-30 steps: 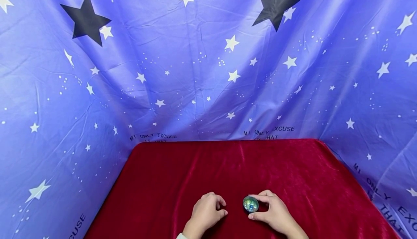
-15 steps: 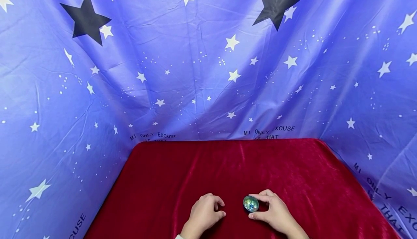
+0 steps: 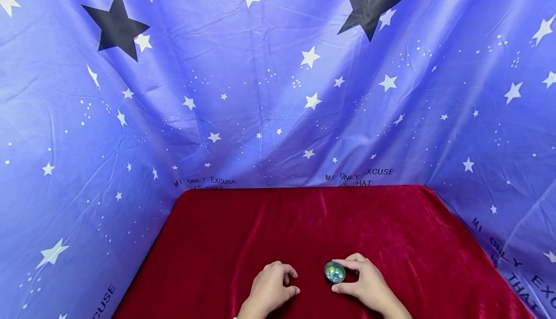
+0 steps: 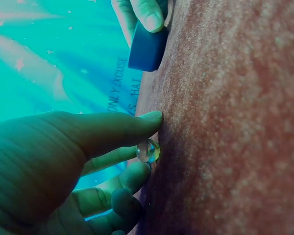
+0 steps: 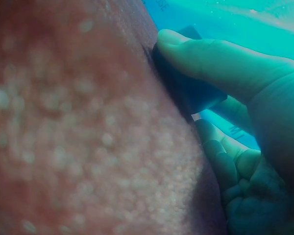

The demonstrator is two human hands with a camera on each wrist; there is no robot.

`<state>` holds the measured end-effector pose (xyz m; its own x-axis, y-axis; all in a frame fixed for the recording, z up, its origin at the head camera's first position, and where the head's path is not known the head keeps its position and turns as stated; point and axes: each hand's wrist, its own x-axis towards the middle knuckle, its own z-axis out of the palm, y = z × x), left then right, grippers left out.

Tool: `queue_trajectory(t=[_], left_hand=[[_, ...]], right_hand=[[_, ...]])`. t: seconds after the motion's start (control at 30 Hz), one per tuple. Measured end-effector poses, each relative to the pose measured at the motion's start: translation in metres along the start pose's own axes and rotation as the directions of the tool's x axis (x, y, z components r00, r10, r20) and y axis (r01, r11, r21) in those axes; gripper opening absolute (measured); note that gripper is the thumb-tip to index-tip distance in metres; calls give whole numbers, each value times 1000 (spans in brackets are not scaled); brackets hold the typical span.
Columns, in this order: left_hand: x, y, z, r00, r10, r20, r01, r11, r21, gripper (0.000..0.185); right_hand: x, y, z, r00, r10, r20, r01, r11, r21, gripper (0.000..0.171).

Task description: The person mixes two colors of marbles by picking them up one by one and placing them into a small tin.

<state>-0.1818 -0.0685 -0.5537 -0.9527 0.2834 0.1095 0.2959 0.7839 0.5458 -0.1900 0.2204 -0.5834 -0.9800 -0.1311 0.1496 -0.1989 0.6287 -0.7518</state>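
Note:
My right hand (image 3: pixel 369 283) grips a small dark round cup (image 3: pixel 326 276) by its side, thumb against the near wall and fingers behind. Shiny glass marbles (image 3: pixel 335 273) in green, yellow and blue show through its mouth. To the left, my left hand (image 3: pixel 271 287) is low over the red cloth, fingers loosely bent and thumb apart from them. In the left wrist view a clear glass marble (image 4: pixel 148 151) is at the cloth beside the fingertips, below the thumb tip. A gap shows between marble and thumb; finger contact is unclear. The head view hides this marble.
Red velvet cloth (image 3: pixel 243 227) covers the table. A blue-purple curtain (image 3: pixel 260 68) with printed stars and lettering hangs behind it and along both sides. The cup is in the front part of the table, right of the left hand.
My left hand has shifted slightly left and nearer, away from the cup, and the gap between its thumb and fingers looks slightly wider. The right hand and the cup stay in place.

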Motion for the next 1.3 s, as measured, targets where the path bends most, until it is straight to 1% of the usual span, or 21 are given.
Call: queue_trajectory(t=[0.13,0.3,0.43,0.53,0.73,1.3], left_hand=[[-2,-2,-1,1000,-1,2,1,1000,-14,27],[-5,-4,-2,1000,-8,2,8,1000,-26,30],[-7,-5,-4,1000,-23,6,24,999,-44,32],[-7,-6,-5,999,-35,2,35,998,-51,33],[-9,-9,-4,999,-29,-15,28,998,-59,35],[-15,-11,-8,998,-62,-2,62,996,-70,36]], right_hand=[[0,-1,0,1000,-4,-5,4,1000,-6,60],[0,-1,0,1000,15,0,-15,1000,0,60],[0,-1,0,1000,20,2,-20,1000,2,60],[0,-1,0,1000,15,1,-15,1000,8,60],[0,2,0,1000,-7,-8,7,1000,-6,60],[0,2,1,1000,-4,-5,4,1000,1,59]])
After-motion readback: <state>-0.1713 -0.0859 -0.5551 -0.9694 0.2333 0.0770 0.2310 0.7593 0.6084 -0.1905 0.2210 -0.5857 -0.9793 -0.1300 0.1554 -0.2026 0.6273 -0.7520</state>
